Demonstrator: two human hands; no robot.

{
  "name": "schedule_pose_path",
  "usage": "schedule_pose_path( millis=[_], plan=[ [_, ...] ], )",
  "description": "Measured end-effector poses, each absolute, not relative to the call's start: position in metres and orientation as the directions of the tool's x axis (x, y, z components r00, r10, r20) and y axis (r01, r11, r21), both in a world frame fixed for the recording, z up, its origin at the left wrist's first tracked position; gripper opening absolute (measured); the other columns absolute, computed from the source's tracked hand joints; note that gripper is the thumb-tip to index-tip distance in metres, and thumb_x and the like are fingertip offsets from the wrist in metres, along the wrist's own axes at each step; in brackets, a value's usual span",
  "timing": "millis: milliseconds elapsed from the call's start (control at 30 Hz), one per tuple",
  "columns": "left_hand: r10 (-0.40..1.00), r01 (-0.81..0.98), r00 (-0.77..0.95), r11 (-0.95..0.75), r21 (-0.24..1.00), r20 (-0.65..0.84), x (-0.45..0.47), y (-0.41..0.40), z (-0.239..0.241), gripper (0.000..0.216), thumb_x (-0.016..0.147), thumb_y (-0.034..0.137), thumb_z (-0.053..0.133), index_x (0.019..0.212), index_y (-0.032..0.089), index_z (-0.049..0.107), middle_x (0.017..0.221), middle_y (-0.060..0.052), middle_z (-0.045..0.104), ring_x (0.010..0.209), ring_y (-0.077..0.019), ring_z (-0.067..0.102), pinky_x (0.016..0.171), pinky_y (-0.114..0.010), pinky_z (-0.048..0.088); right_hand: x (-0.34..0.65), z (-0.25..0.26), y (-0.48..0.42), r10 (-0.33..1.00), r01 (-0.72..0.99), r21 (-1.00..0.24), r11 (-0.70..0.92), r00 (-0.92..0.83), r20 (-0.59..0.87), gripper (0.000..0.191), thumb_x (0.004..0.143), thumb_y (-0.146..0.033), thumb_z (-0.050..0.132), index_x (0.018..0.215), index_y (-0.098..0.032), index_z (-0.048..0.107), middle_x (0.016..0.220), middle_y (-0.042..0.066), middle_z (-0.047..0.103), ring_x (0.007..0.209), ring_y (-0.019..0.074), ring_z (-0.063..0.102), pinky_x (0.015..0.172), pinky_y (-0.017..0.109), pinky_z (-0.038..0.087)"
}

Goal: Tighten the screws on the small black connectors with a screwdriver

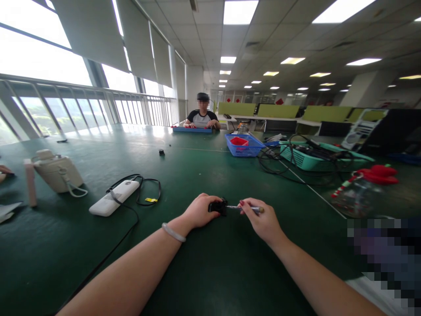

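Note:
My left hand (199,211) is closed round a small black part (218,206) just above the green table (204,272). A pale bangle (173,232) sits on that wrist. My right hand (261,218) pinches a thin screwdriver (247,208) by its handle. The metal tip points left and meets the black part. The two hands are a short way apart, near the table's middle.
A white power bank (114,197) with a black cable lies to the left, beside a beige bag (59,172). A blue basket (244,145), a teal tray with cables (309,157) and a red-lidded jar (362,188) stand on the right. Another person (202,116) sits at the far end.

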State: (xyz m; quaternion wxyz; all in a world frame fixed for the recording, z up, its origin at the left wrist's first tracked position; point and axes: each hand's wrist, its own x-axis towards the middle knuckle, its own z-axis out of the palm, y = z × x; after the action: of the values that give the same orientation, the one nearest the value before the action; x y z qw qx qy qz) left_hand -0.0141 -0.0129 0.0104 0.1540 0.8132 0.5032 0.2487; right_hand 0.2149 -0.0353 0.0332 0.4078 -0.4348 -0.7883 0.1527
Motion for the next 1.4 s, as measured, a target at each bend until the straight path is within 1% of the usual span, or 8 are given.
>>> schedule_pose_path(
  millis=[133,267,500,700,767,900,1100,1400],
  plan=[
    [0.873,0.721,0.422,-0.487,0.492,0.245,-0.013,-0.015,0.013,0.047,0.075,0.03,0.072,0.121,0.028,0.064,0.116,-0.001,0.069,0.11,-0.024,0.057,0.099,-0.036,0.045,0.215,0.027,-0.031,0.848,0.539,-0.654,0.53,-0.32,0.423,0.04,0.095,-0.049,0.045,0.079,-0.02,0.068,0.069,0.002,0.067,0.064,0.018,0.063,0.058,0.028,0.046],
    [0.881,0.731,0.41,-0.473,0.493,0.237,-0.013,-0.015,0.013,0.048,0.074,0.03,0.073,0.122,0.028,0.064,0.116,-0.001,0.069,0.109,-0.0239,0.057,0.098,-0.035,0.045,0.217,0.027,-0.03,0.853,0.535,-0.666,0.52,-0.286,0.436,0.042,0.096,-0.05,0.044,0.076,-0.02,0.067,0.068,0.002,0.067,0.064,0.0183,0.063,0.058,0.029,0.046],
    [0.874,0.733,0.422,-0.485,0.477,0.24,-0.014,-0.011,0.008,0.053,0.073,0.032,0.076,0.124,0.027,0.062,0.118,-0.002,0.068,0.108,-0.0242,0.058,0.098,-0.035,0.045,0.212,0.036,-0.039,0.777,0.562,-0.547,0.621,-0.343,0.528,0.041,0.096,-0.04,0.044,0.065,-0.022,0.063,0.063,0.001,0.064,0.07,0.02,0.063,0.077,0.036,0.047],
    [0.878,0.75,0.421,-0.478,0.457,0.227,-0.014,-0.013,0.011,0.054,0.074,0.033,0.075,0.126,0.027,0.061,0.116,-0.004,0.069,0.106,-0.0246,0.06,0.096,-0.035,0.046,0.209,0.037,-0.042,0.682,0.517,-0.459,0.722,-0.424,0.595,0.033,0.095,-0.036,0.047,0.07,-0.023,0.064,0.069,0.0,0.067,0.069,0.0185,0.061,0.093,0.042,0.042],
    [0.876,0.752,0.425,-0.482,0.45,0.229,-0.014,-0.013,0.012,0.054,0.074,0.034,0.075,0.126,0.027,0.061,0.115,-0.004,0.069,0.106,-0.0249,0.06,0.095,-0.035,0.046,0.207,0.036,-0.043,0.656,0.503,-0.428,0.751,-0.491,0.574,0.027,0.095,-0.034,0.05,0.075,-0.024,0.065,0.074,0.0,0.068,0.073,0.0181,0.062,0.095,0.042,0.04],
    [0.882,0.76,0.416,-0.47,0.448,0.22,-0.012,-0.014,0.013,0.053,0.075,0.035,0.074,0.126,0.027,0.061,0.116,-0.004,0.068,0.106,-0.0248,0.06,0.095,-0.035,0.046,0.204,0.036,-0.046,0.627,0.49,-0.391,0.779,-0.589,0.511,0.02,0.094,-0.033,0.053,0.083,-0.025,0.068,0.077,0.0,0.068,0.077,0.0185,0.062,0.093,0.042,0.04],
    [0.882,0.758,0.412,-0.47,0.452,0.226,-0.012,-0.016,0.014,0.048,0.076,0.034,0.073,0.122,0.026,0.063,0.113,-0.003,0.069,0.104,-0.0243,0.06,0.093,-0.035,0.046,0.211,0.036,-0.043,0.65,0.486,-0.456,0.745,-0.381,0.657,0.025,0.095,-0.033,0.049,0.078,-0.024,0.065,0.075,0.001,0.068,0.072,0.0188,0.061,0.094,0.042,0.04],
    [0.88,0.737,0.407,-0.474,0.481,0.244,-0.011,-0.017,0.014,0.042,0.077,0.033,0.071,0.117,0.025,0.064,0.114,-0.003,0.069,0.105,-0.0234,0.061,0.096,-0.035,0.046,0.21,0.035,-0.037,0.706,0.606,-0.409,0.682,-0.4,0.584,0.03,0.096,-0.037,0.046,0.08,-0.024,0.068,0.076,0.001,0.069,0.073,0.019,0.063,0.075,0.034,0.046]
  ],
)
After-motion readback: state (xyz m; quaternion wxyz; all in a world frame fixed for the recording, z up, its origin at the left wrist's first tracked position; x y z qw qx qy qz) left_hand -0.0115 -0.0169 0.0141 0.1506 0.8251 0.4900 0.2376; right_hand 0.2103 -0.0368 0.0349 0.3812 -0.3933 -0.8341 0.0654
